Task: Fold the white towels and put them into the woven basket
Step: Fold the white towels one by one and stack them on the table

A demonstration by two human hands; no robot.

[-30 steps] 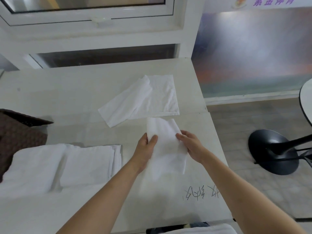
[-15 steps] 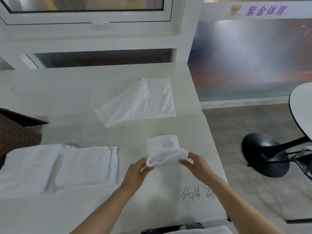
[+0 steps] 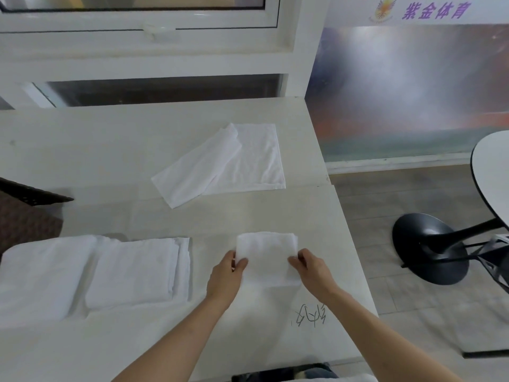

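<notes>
A small folded white towel (image 3: 266,257) lies flat on the white table (image 3: 110,150) in front of me. My left hand (image 3: 225,277) pinches its left edge and my right hand (image 3: 311,271) pinches its right edge. A stack of folded white towels (image 3: 132,271) rests to the left, beside a larger folded towel (image 3: 41,274). Two unfolded white towels (image 3: 220,161) overlap farther back on the table. The dark woven basket (image 3: 24,210) shows at the left edge, only partly in view.
The table's right edge (image 3: 347,244) drops to a tiled floor. A black pedestal base (image 3: 429,249) of a round table (image 3: 490,172) stands on the right. Handwriting (image 3: 311,315) marks the tabletop near me. A window wall (image 3: 154,51) backs the table.
The towel was held stretched lengthwise, then its far part was folded over toward me. It now lies flat as a smaller rectangle, with both hands at its sides.
</notes>
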